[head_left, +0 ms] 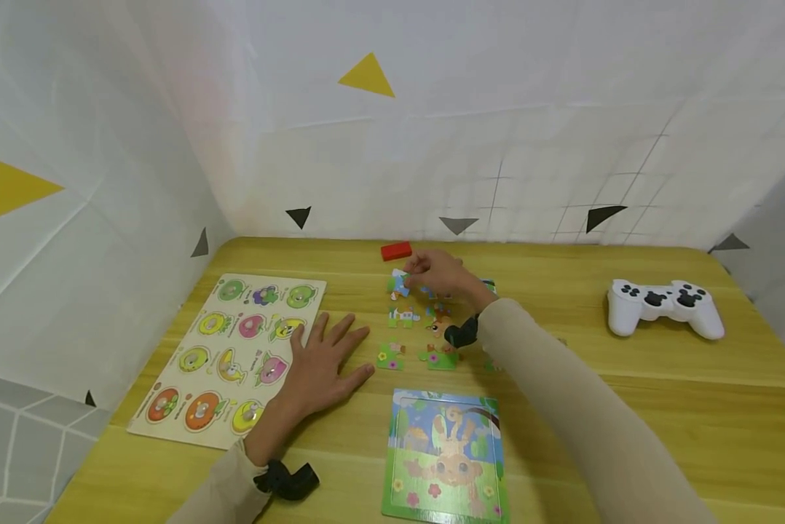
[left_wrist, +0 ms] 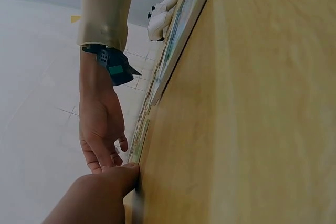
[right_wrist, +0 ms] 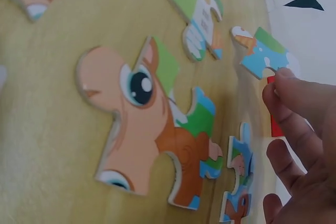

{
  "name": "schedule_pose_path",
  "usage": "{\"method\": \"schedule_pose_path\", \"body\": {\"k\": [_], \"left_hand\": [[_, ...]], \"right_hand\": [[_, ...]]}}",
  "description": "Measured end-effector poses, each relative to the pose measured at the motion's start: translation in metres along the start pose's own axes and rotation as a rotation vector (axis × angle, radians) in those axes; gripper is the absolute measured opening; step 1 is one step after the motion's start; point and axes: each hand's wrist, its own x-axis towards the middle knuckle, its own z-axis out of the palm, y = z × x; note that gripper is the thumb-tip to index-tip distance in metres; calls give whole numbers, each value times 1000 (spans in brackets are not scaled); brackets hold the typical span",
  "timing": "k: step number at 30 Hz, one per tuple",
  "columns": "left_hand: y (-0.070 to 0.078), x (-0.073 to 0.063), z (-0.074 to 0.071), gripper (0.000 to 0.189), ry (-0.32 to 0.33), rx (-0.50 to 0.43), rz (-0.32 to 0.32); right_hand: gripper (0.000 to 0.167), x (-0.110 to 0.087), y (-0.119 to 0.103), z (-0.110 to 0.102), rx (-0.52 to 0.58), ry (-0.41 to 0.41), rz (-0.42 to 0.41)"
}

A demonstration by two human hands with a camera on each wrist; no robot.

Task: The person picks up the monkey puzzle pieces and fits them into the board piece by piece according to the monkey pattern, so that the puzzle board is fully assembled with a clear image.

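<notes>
From where I stand, the fruit board (head_left: 225, 338) is on the far left of the table (head_left: 582, 444), and just right of it the left hand (head_left: 319, 371) lies with fingers spread, holding nothing, its outer fingers over the board's edge. Ahead and to its right, well apart, is a blue piece (head_left: 397, 284), a little short of the red block (head_left: 396, 251); the right hand (head_left: 440, 273) appears to pinch its edge between thumb and finger. More loose pieces (head_left: 438, 358) lie in spaced rows below that hand, with the picture tray (head_left: 441, 437) nearer the person. I'd judge the step to be handling one piece; the next move calls for a steady pinch that leaves the neighbours unbumped. The controller (head_left: 664, 307) sits far right.
</notes>
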Motion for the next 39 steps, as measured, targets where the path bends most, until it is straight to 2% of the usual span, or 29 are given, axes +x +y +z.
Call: {"method": "schedule_pose_path", "body": {"k": [6, 16, 31, 39], "left_hand": [[0, 0, 0, 63, 4, 0, 8], [-1, 2, -2, 65, -26, 7, -9], [-1, 1, -2, 65, -35, -1, -15], [1, 1, -2, 65, -38, -13, -19]], "right_hand": [[19, -4, -7, -2, 94, -12, -34], [25, -17, -9, -6, 102, -12, -88], [25, -47, -8, -8, 70, 32, -190], [24, -67, -12, -7, 114, 21, -187]]}}
